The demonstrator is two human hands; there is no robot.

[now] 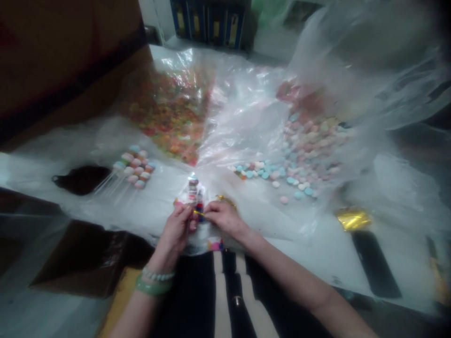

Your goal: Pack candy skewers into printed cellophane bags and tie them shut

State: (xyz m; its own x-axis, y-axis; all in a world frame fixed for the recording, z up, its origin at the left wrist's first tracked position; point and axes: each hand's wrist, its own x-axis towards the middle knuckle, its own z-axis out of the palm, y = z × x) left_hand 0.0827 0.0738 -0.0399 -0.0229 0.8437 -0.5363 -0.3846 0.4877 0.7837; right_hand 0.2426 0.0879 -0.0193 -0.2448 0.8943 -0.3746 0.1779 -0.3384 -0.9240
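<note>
A small clear packet [192,188] with a colourful label and something inside stands at the near middle of the plastic-covered table. My left hand [179,225], with beaded and green bracelets at the wrist, is closed on the packet's lower part. From the right, my right hand [223,218] pinches the end of a thin gold tie [199,213] that lies across the packet between both hands. More gold ties [226,201] lie just beyond my right hand. Fine details of the packet are blurred.
Lollipops [136,166] lie at the left, with orange and green candies [172,112] behind. Pastel candies [310,150] spread at the right under clear plastic [243,122]. A dark phone [376,263] and gold foil [353,219] lie far right. A large box [66,61] stands back left.
</note>
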